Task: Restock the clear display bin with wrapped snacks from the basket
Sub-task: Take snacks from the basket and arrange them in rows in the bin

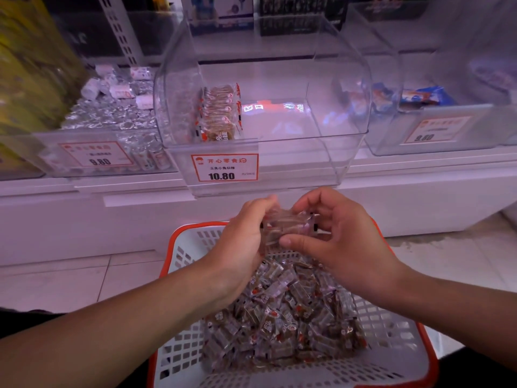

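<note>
A white basket with an orange rim sits on the floor below me, holding a heap of clear-wrapped brown snacks. Above the basket's far end, my left hand and my right hand together grip a bundle of wrapped snacks, fingers curled round it from both sides. The clear display bin stands on the shelf ahead with its lid tipped up. A short row of the same snacks stands upright at its left side; the rest of its floor is bare.
A price tag reading 10.80 hangs on the bin's front. A bin of silver-wrapped sweets stands to the left, another clear bin with blue packets to the right. The white shelf base meets a tiled floor.
</note>
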The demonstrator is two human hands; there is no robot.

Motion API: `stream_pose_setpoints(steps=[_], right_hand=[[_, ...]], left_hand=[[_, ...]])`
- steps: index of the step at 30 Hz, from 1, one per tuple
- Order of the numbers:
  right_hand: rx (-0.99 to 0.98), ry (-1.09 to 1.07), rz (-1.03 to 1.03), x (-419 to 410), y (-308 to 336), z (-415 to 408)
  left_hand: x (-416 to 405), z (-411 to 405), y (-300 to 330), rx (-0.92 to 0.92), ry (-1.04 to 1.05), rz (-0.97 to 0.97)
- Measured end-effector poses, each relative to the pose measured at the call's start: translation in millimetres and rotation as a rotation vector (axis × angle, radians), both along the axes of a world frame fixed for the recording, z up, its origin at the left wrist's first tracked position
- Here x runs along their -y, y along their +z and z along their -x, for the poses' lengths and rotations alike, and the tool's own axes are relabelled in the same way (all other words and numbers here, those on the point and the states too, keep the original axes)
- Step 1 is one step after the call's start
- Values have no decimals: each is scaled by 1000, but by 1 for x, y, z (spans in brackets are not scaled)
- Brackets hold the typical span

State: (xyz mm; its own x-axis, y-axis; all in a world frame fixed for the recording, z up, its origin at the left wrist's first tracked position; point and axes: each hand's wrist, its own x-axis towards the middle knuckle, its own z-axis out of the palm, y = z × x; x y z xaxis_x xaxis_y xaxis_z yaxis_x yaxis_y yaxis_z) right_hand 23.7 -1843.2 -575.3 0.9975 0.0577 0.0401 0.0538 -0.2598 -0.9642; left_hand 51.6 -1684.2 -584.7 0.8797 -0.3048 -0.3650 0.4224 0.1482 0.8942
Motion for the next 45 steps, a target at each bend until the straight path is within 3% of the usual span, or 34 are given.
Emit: stream_pose_setpoints(steps=[4,8,14,18,24,27,29,30,32,34,37,42,45], right_hand=[[216,31,185,3,3,3],[306,56,379,2,0,4],[259,201,475,-3,6,8],[433,169,593,0,31,2],[648,125,721,3,98,-21],[560,106,665,-2,137,-55],[430,117,654,-6,155,-89],[346,148,671,-8,160,-107],[174,241,718,-17,158,-143],[75,322,779,-31,144,-169],[59,414,879,-56,117,-192],[194,510,1026,-83,85,-202],[284,460,1095,-87,80,-201]], left_hand=[[0,-1,10,-120,-125,-34],[3,3,10,-95,-8,-4],[2,9,15,61,18,-123],[-3,4,31,253,74,-240],[-9,-12,94,437,5,-124],[-35,-43,122,698,166,-311],[-62,-68,131,940,366,-663],[-76,-78,133,998,426,-860],[-99,-96,128,947,404,-1106],[-112,-110,119,863,282,-1155],[-114,-121,111,923,174,-1160],[-117,-129,113,941,153,-1064],[-116,-129,113,963,142,-1048]])
